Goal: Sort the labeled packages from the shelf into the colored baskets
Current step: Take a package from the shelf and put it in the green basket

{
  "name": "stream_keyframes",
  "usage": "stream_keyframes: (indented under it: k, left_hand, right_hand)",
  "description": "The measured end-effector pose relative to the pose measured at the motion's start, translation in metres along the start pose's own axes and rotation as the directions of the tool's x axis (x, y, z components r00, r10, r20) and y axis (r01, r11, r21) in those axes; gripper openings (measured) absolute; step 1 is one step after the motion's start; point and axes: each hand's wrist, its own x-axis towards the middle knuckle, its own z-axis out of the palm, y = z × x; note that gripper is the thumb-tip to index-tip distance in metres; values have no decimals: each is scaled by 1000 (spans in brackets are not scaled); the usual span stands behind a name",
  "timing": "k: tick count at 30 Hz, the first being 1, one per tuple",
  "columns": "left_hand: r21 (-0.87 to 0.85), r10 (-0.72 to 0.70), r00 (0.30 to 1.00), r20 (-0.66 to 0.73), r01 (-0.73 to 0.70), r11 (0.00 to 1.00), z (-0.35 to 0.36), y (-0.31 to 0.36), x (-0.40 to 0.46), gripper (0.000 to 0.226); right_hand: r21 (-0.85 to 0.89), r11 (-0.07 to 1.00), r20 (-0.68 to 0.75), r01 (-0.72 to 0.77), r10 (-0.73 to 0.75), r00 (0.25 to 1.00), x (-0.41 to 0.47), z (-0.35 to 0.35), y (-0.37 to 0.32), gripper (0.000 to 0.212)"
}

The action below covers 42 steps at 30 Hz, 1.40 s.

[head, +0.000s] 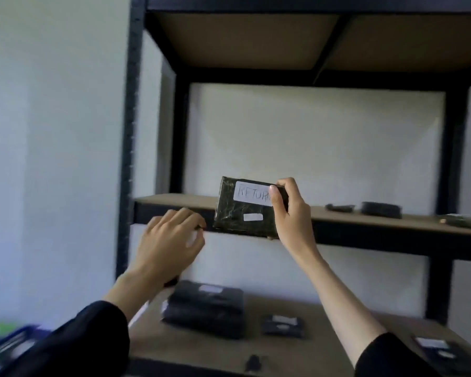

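Black metal shelving (365, 235) against a white wall fills the view. A black package (239, 213) labelled "RETURN" is pinched at its right edge by the right hand (290, 210), face turned outward, apparently for reading; the left hand (172, 238) hangs loosely curled, holding nothing.
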Motion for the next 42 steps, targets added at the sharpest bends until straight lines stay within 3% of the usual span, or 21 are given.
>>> stream_keyframes:
  k: [6, 10, 14, 22, 28, 32, 35, 37, 42]
  left_hand:
    - [69, -239, 960, 147, 231, 971, -60, -138, -134, 36]
    - [104, -396, 869, 297, 383, 918, -73, -195, -231, 28]
    - [171, -517, 752, 408, 493, 853, -87, -244, -318, 25]
    - [275, -694, 622, 364, 640, 718, -120, -336, -407, 17]
    - [301, -691, 583, 428, 629, 717, -102, -418, -427, 21]
    - [324, -664, 541, 517, 594, 736, -84, -490, -430, 22]
    - [311, -671, 521, 528, 617, 723, -76, -540, -422, 21]
    - [287, -676, 526, 516, 638, 715, -69, -569, -417, 21]
    - [289, -643, 492, 587, 614, 735, -51, -637, -421, 22]
  right_hand:
    - [187, 974, 167, -129, 98, 981, -126, 138, -90, 11]
    - [279, 909, 290, -311, 229, 929, -214, 209, -132, 13]
    - [264, 854, 406, -449, 324, 855, -278, 269, -160, 14]
    - [227, 777, 578, -588, 378, 723, -348, 373, -197, 15]
    - [122, 657, 713, -744, 463, 527, -375, 463, -204, 16]
    - [9, 465, 865, -885, 440, 240, -374, 523, -203, 35]
    - [-110, 228, 921, -968, 390, -12, -364, 559, -205, 39]
    - [-121, 162, 932, -979, 358, -56, -356, 579, -207, 35]
    - [-72, 67, 927, -995, 372, -42, -344, 638, -215, 48]
